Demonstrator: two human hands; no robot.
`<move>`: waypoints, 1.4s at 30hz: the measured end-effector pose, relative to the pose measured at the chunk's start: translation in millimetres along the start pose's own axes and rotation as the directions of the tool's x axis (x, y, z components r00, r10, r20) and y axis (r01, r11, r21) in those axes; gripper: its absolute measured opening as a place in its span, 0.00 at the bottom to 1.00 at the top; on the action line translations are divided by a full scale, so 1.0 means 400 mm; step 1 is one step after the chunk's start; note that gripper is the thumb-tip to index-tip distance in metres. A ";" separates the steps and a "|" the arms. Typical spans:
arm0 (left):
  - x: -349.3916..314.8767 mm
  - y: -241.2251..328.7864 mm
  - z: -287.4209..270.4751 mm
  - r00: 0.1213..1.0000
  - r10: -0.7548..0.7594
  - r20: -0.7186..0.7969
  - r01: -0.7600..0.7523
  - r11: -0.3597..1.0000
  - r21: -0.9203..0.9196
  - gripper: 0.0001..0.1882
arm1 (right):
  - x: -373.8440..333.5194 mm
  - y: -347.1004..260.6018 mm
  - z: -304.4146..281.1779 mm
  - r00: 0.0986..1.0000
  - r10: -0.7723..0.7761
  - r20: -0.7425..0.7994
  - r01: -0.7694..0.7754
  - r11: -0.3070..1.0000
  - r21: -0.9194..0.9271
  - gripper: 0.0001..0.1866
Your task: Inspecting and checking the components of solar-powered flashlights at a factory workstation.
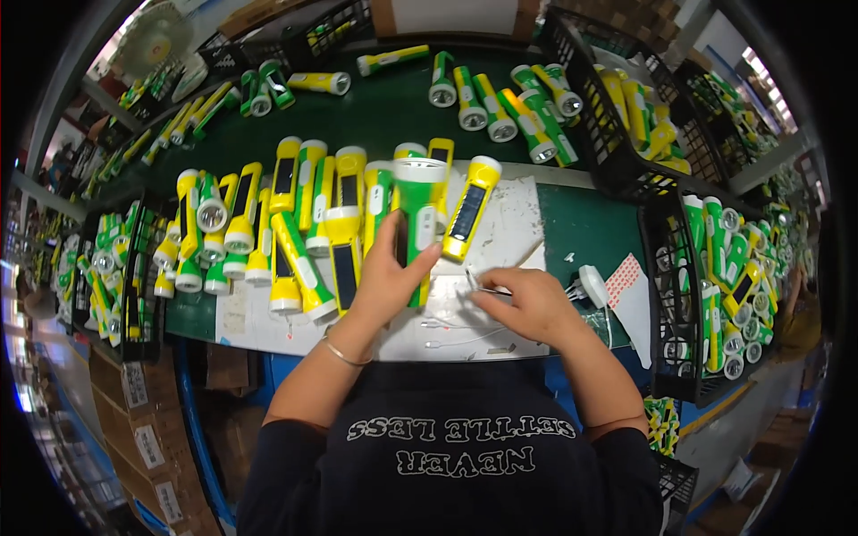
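Across a dark green workbench point(357, 112) in a cluttered workshop, a white sheet point(517, 210) laid at the near edge. Above it, a green-and-yellow flashlight point(416, 196), lamp end up, probably held so to leave its button face open to the other side. Clamped round its lower body: left hand point(384, 279), thumb across the front, forearm slanting in from the lower left. Opposite, right hand point(527, 302), thumb and forefinger together, seemingly pinched on a thin piece point(469, 276), too blurred to name; forearm angled in from the lower right. Below, white cables point(451, 342) on the sheet. To the left, a crowded flashlight cluster point(308, 201), presumably placed for easy reach. Farther out, a red-dotted card point(624, 279), then black crates point(666, 299) of flashlights on both sides.
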State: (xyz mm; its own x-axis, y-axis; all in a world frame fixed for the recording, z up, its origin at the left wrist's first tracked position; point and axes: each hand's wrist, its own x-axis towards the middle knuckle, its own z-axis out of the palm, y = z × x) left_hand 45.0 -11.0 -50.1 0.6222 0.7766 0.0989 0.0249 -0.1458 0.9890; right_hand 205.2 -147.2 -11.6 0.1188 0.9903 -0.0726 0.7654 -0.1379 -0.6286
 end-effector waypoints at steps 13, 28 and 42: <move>-0.016 0.078 0.019 0.967 -0.022 0.253 0.133 0.893 -0.429 0.35 | 0.109 0.394 -0.508 0.494 0.386 -0.779 -0.563 0.825 0.052 0.34; -0.009 0.044 0.015 0.937 -0.129 0.325 0.278 0.837 -0.471 0.25 | 0.364 0.492 -0.264 0.730 0.494 -0.472 -0.653 0.707 -0.270 0.26; 0.080 0.003 0.123 0.866 -0.332 0.375 0.498 0.497 -0.711 0.21 | 0.020 -0.010 -0.004 0.976 0.090 -0.197 -0.071 0.992 0.100 0.21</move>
State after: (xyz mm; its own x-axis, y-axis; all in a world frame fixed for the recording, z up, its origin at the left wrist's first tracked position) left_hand 103.4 -16.5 -51.3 0.8236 0.4912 -0.2836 -0.2339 0.7497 0.6190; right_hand 204.0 -138.6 -8.3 0.3092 0.9507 0.0251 0.6882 -0.2055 -0.6958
